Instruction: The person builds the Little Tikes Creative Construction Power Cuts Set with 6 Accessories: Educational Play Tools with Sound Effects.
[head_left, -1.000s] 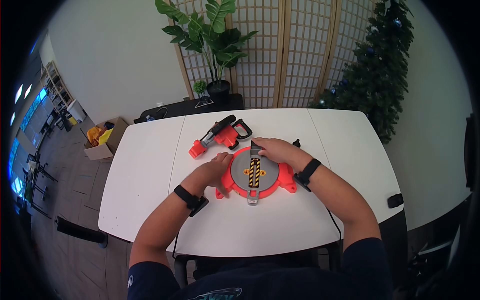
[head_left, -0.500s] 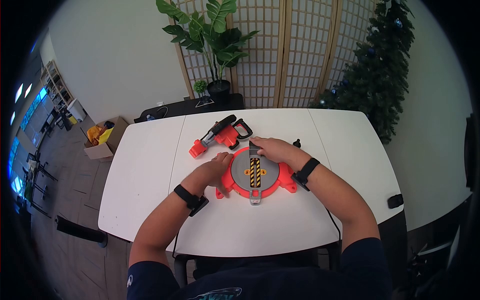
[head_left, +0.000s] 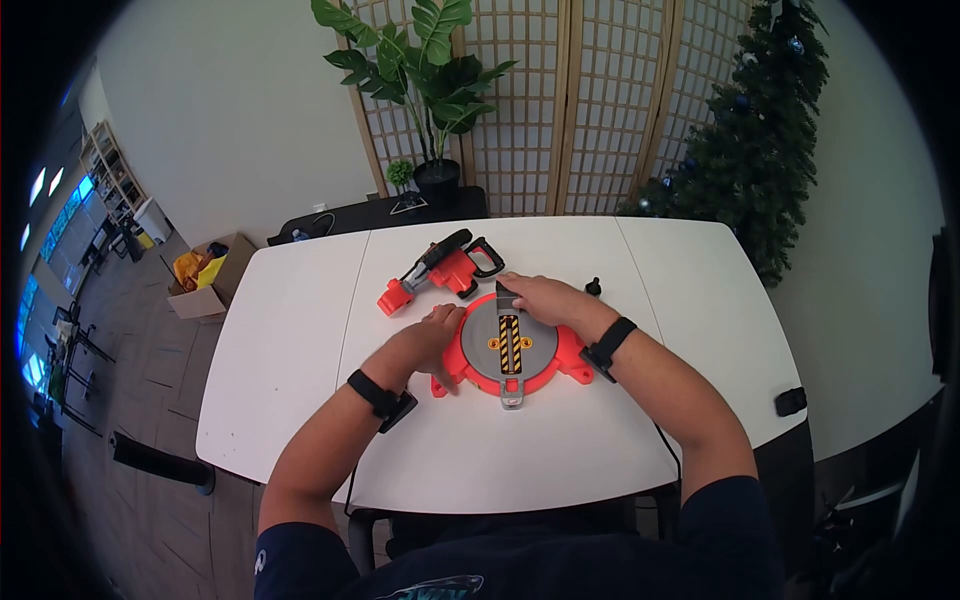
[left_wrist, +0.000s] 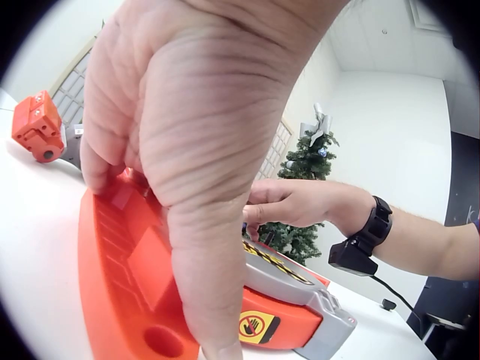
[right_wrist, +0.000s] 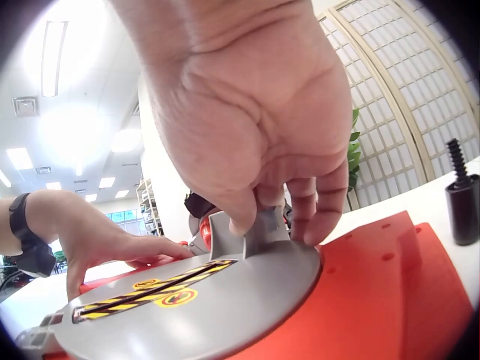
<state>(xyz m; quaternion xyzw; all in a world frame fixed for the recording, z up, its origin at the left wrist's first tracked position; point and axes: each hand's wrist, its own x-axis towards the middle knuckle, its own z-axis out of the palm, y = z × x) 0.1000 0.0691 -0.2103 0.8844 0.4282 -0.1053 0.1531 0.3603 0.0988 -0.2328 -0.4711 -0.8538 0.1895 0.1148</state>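
A toy saw base with a round grey turntable [head_left: 535, 350] and an orange-red rim lies on the white table. The left hand [head_left: 428, 343] grips the base's left side, thumb on the near part and fingers on the far part; the left wrist view shows the orange side piece [left_wrist: 112, 277] between them. At the turntable's far end the right hand [head_left: 548, 298] pinches the upright grey bracket [right_wrist: 259, 231], thumb on one face, fingers behind it. Behind the base lies an orange and black toy saw [head_left: 455, 270], touched by neither hand.
A small black screw-like part [right_wrist: 463, 202] stands right of the base. A black object [head_left: 790, 402] lies at the table's right edge. Beyond the table are a potted plant [head_left: 437, 178], a decorated tree [head_left: 750, 150] and a cardboard box [head_left: 232, 272].
The turntable has turned slightly: its grey front tab has shifted a little right and its far bracket a little left, along with the right hand. The left hand stays in place.
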